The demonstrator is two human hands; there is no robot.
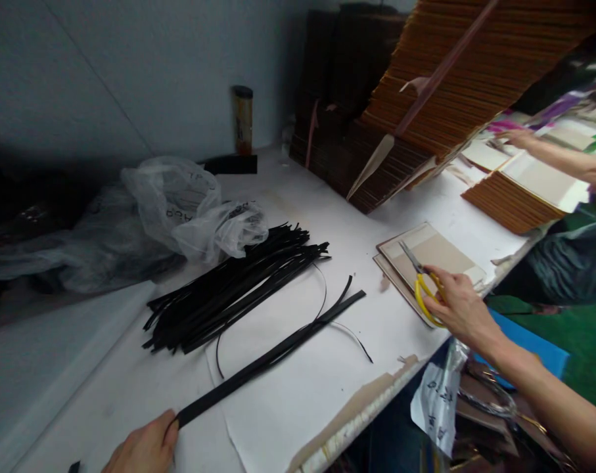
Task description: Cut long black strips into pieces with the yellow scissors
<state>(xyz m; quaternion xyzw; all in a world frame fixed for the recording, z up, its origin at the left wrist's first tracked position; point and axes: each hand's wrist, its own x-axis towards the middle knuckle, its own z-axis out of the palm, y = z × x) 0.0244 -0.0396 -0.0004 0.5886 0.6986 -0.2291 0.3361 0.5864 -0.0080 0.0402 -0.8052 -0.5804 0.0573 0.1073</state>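
At the bottom of the head view, my left hand [147, 443] pinches the near end of a few long black strips [258, 368], which stretch across the white tabletop and fan apart at the far end. My right hand [458, 302] is closed round the yellow handles of a pair of scissors [428, 289]. Its blades point away, over a small stack of beige boards [430, 246]. Beyond the held strips lies a thick bundle of black strips [233, 289]. Thin black offcuts [357, 338] curl on the table beside the strips.
Crumpled clear plastic bags [194, 203] lie at the left behind the bundle. A capped cylindrical container [243, 118] stands by the wall. Tall tied stacks of brown boards [426, 85] rise at the back right. Another person's arm [558, 154] works at the right. The table's edge [357, 417] is torn.
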